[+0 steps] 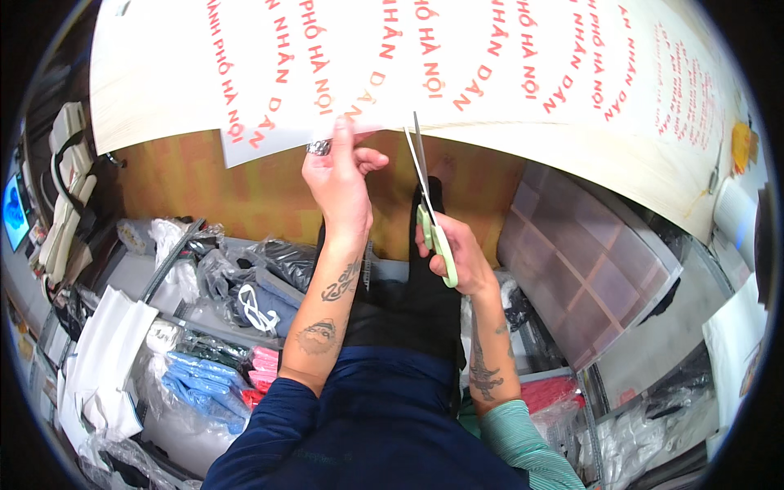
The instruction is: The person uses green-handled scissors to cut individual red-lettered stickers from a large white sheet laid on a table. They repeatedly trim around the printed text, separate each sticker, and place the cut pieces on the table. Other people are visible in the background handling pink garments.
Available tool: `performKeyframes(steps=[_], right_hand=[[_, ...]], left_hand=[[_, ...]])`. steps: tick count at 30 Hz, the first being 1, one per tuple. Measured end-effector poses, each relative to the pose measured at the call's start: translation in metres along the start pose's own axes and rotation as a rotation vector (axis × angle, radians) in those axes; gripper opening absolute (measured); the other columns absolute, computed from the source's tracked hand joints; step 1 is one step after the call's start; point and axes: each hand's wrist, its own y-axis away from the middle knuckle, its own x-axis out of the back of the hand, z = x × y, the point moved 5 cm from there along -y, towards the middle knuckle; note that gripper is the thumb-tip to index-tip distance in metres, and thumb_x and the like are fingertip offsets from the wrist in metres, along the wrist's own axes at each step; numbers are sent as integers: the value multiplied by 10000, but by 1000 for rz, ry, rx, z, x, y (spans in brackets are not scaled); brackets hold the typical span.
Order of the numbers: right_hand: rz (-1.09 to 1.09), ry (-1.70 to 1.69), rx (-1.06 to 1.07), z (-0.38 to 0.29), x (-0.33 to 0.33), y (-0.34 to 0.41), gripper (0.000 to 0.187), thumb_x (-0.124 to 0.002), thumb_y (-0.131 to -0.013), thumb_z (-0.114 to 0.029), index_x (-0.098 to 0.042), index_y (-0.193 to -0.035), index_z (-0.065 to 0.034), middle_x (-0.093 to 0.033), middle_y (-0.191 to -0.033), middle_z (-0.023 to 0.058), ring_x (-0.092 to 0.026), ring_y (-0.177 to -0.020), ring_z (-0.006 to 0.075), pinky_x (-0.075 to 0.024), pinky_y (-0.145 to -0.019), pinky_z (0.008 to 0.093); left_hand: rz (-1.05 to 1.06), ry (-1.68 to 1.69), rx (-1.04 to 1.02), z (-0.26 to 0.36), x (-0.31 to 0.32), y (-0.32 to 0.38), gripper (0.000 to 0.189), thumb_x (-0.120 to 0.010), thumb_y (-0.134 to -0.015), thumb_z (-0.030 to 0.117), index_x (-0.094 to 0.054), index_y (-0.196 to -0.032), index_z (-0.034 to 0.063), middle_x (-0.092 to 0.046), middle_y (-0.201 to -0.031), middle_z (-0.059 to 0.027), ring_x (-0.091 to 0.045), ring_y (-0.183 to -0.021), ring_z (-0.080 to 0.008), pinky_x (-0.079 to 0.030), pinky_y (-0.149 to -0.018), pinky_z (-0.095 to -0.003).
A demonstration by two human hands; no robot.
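Across the top lies a white sheet printed with rows of red lettering [184, 67] on a pale table. My left hand [340, 177], with a metal ring, pinches the sheet's near edge between thumb and fingers. A translucent film corner [239, 153] hangs over the table edge beside it. My right hand [456, 251] has its fingers in the light green handles of a pair of scissors [422, 177]. The blades point up at the table edge, a little apart, right of my left hand.
Plastic-wrapped folded clothes [208, 386] fill shelving at the lower left. A large gridded panel [576, 263] leans at the right below the table. A white roll [735, 214] and a yellow object [741, 147] are at the far right. A cream chair [67, 190] stands at the left.
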Motion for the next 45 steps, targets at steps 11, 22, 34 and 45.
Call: performKeyframes(steps=[11, 22, 34, 45], right_hand=[[-83, 103, -81, 10, -64, -39, 723, -746, -691, -721, -509, -901, -72, -474, -750, -35, -416, -659, 41, -350, -562, 205], [-14, 118, -8, 5, -92, -80, 728, -727, -694, -738, -487, -866, -73, -464, -725, -32, -400, -629, 50, -330, -542, 213], [101, -2, 48, 11, -103, -74, 506, -817, -777, -445, -489, -826, -63, -378, -678, -74, -303, -592, 23, -253, -511, 217], [154, 26, 3, -5, -108, -67, 457, -830, -795, -379, -500, -811, -64, -441, -675, -75, -363, -582, 6, -290, -509, 190]], left_hand=[[22, -133, -110, 45, 89, -45, 252, -665, -947, 244, -601, -1067, 32, -658, -849, -27, -578, -568, -87, -495, -514, -216], [-86, -19, -33, 34, 70, -42, 193, -653, -949, 141, -602, -1101, 35, -668, -946, -45, -663, -764, -126, -576, -689, -270], [-149, 43, -15, 33, 60, -37, 213, -635, -955, 119, -592, -1147, 38, -654, -1036, -54, -651, -883, -124, -568, -753, -274], [-89, -56, -40, 35, 55, -34, 306, -721, -899, 116, -584, -1142, -7, -640, -1057, -88, -643, -937, -142, -576, -762, -295]])
